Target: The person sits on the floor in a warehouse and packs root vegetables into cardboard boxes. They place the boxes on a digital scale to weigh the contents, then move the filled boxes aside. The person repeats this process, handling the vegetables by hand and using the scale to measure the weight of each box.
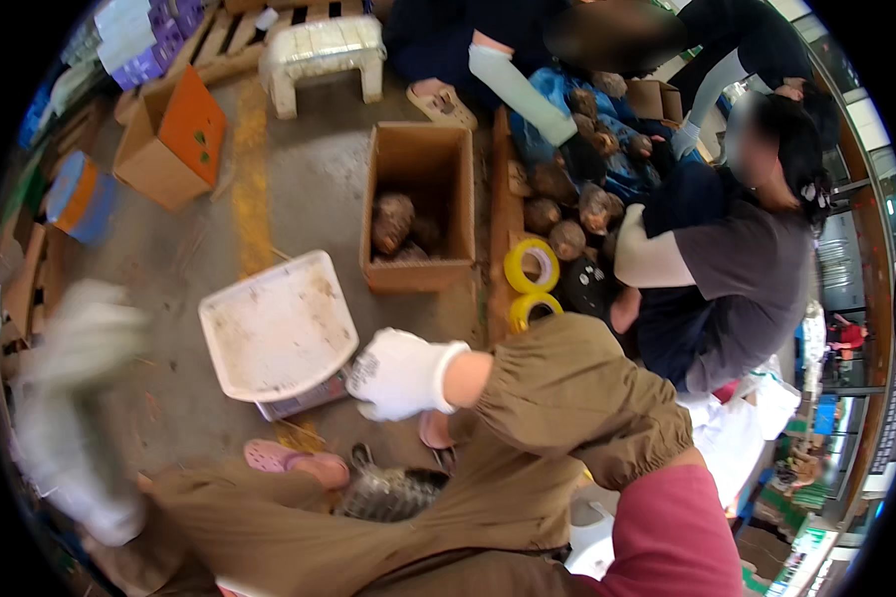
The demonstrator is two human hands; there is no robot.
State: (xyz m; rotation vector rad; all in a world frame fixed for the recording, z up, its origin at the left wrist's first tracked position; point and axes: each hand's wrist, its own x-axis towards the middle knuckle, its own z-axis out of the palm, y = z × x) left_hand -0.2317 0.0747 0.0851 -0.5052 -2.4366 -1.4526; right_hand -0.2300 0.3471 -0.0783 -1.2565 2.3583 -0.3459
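Note:
My right hand (405,374), in a white knit glove, lies at the right corner of a scale with a soiled white tray (280,326); its fingers point down and their grip is hidden. At the far left my left hand (104,507), gloved in white, is strongly blurred, with a long pale greenish shape (89,336) reaching up from it; whether it grips this cannot be made out. Nothing lies on the tray. Beyond the scale stands an open cardboard box (418,280) with several brown, rough taro-like corms (393,222) at its bottom.
Two yellow tape rolls (532,266) and more corms (567,240) lie right of the box, by a blue plastic bag (541,82). Co-workers (747,276) crouch there. A white stool (325,56), an orange-flapped carton (168,149), a blue tape roll (78,195) and wooden pallets (216,37) stand around.

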